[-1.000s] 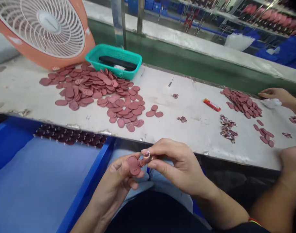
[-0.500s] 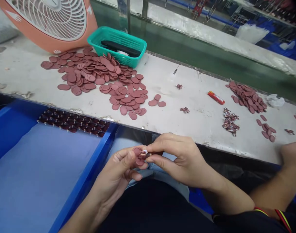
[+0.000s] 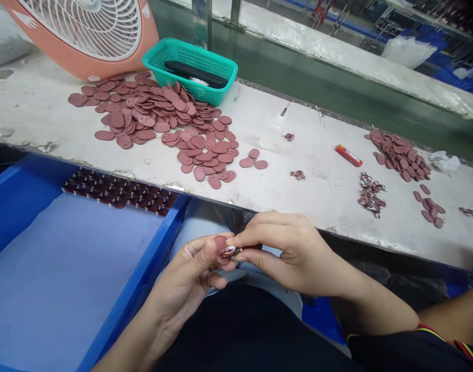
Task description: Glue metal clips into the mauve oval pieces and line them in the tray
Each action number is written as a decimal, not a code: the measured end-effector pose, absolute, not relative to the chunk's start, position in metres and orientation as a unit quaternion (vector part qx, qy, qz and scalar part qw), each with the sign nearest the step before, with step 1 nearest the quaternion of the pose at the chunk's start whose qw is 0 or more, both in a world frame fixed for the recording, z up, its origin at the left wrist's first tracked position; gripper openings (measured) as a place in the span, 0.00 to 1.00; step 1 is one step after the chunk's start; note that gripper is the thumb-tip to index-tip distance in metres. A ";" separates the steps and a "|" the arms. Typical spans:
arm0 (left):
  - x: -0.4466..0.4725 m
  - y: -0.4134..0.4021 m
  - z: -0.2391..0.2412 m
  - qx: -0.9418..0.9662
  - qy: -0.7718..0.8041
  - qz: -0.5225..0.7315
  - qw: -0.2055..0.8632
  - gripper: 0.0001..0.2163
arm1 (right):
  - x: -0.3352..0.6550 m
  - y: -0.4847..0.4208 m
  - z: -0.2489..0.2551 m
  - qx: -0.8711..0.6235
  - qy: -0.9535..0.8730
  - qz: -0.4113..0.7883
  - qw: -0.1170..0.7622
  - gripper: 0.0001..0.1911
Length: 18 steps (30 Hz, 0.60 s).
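Note:
My left hand [image 3: 195, 266] pinches a small reddish-brown oval sole [image 3: 220, 244] between thumb and fingers, over my lap in front of the bench edge. Against the sole, my right hand [image 3: 288, 253] grips a tiny dark strap piece [image 3: 231, 252] with white on it, between thumb and forefinger. Part of the strap piece is hidden by my fingertips. On the bench lie a large heap of similar soles [image 3: 158, 111] and a few small strap pieces [image 3: 298, 175].
A peach fan [image 3: 116, 64] and a green basket [image 3: 220, 95] with a black object stand behind the heap. At left, a blue tray [image 3: 116, 315] holds rows of dark pieces [image 3: 120, 191]. A red packet [image 3: 348, 155] lies farther right. Another person's arm [image 3: 453, 312] shows at the right edge.
My right fingertips have shifted slightly over the strap piece, which sits a little lower against the sole. The other person's hand has moved right, mostly out of view.

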<state>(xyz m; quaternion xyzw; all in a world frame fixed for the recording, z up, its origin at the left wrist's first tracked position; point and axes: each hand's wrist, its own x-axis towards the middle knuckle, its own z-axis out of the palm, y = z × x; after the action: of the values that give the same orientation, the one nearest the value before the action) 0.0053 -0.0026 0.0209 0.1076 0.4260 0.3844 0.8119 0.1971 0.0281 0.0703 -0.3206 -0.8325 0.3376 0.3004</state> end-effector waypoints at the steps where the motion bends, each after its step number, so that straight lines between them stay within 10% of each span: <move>1: 0.006 -0.003 0.021 0.107 0.427 0.382 0.813 0.16 | 0.197 0.028 0.071 -0.319 -0.835 0.337 0.296 0.08; 18: 0.005 -0.013 0.032 0.155 0.429 0.393 0.799 0.16 | 0.197 0.013 0.073 -0.291 -0.851 0.318 0.301 0.09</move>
<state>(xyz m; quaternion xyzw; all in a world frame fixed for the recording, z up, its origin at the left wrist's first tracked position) 0.0052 -0.0128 0.0318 0.1546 0.4293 0.3926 0.7985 0.1971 0.0135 0.0726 -0.2909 -0.8508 0.3181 0.3006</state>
